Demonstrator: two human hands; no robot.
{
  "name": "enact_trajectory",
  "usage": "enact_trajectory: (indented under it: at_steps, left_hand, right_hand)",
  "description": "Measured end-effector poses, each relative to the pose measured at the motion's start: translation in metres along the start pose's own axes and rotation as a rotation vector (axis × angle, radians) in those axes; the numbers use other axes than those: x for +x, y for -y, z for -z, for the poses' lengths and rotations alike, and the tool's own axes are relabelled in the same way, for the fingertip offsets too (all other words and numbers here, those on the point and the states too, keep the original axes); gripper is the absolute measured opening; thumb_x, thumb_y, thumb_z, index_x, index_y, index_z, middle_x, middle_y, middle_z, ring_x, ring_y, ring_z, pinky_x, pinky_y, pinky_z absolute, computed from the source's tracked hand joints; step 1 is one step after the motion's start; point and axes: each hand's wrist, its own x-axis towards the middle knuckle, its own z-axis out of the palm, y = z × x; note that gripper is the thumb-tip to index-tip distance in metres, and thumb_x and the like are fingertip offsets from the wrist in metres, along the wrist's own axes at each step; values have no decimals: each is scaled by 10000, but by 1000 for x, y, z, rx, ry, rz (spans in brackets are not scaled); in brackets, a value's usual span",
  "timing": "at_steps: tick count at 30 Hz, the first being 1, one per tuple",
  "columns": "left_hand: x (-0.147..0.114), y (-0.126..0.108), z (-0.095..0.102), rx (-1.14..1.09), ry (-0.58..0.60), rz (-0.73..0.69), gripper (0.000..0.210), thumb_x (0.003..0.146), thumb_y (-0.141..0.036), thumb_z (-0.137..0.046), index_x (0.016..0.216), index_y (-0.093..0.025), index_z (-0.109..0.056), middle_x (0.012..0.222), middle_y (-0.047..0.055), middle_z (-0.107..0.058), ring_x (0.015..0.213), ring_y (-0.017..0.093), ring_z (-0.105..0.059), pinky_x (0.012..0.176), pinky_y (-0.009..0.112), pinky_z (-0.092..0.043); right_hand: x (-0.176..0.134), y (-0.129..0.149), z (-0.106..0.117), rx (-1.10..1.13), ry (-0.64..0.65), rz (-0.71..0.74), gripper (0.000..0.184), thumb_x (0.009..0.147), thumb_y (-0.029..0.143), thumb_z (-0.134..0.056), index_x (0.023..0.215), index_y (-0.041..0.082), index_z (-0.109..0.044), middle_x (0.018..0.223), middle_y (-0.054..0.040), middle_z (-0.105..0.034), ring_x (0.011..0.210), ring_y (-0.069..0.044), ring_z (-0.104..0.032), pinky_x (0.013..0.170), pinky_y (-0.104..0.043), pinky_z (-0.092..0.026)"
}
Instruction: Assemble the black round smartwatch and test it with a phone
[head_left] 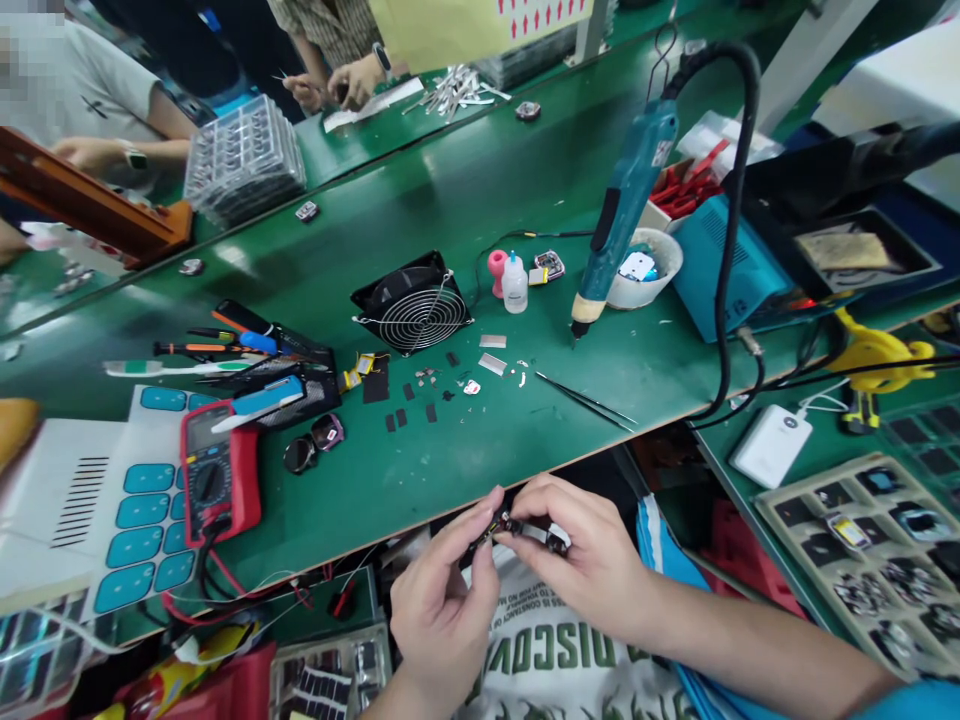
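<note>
My left hand point(446, 590) and my right hand point(589, 560) meet just off the bench's front edge, in front of my shirt. Between their fingertips is a small dark electronic part point(504, 522), pinched from both sides. A round black piece point(556, 541) shows under my right fingers; whether it is joined to that part I cannot tell. Fingers hide much of what I hold. On the green bench point(480, 450) beyond lie black tweezers point(585, 400), two silvery strips point(493, 363), small black pads point(430, 412) and tiny loose bits.
A caged black fan point(424, 318), dropper bottle point(515, 287) and hanging electric screwdriver point(626, 205) stand ahead. At left are a red multimeter point(217, 475) and a tool holder point(307, 385). A parts tray point(862, 500) lies right. Co-workers' hands point(352, 85) work across the bench.
</note>
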Motion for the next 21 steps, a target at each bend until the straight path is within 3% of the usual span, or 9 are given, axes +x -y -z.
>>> enact_trajectory:
  at_steps: [9,13,17,21]
  left_hand:
    - [-1,1,-4,3,-33,-24,367,940,-65,-624,1221,-286,-706,1202,-4,-784,1027,171,-780,844,212,-650]
    - [-3,5,-9,-31,-65,-29,376,919,-40,-631,1199,-274,-723,1188,13,-788,1038,193,-779,902,257,-650]
    - [0,11,-15,-167,-97,27,367,934,-66,-641,1197,-300,-742,1179,5,-791,1045,190,-776,950,286,-641]
    - [10,14,-15,-259,-73,161,232,959,-168,-668,1140,-269,-772,1111,29,-808,1006,169,-782,901,232,-636]
  right_hand:
    - [-1,1,-4,12,-59,67,69,999,248,-657,958,207,-619,833,-34,-698,741,-137,-689,682,-218,-565]
    - [-3,-2,-5,23,-56,65,40,990,211,-652,980,208,-613,851,-41,-703,760,-143,-695,698,-227,-573]
    - [-2,-8,-10,17,-57,20,51,985,205,-644,956,205,-603,832,-34,-683,731,-141,-674,660,-228,-551]
    - [1,-14,-14,-57,-25,-19,59,998,222,-610,945,196,-607,847,-37,-661,735,-143,-663,656,-236,-547]
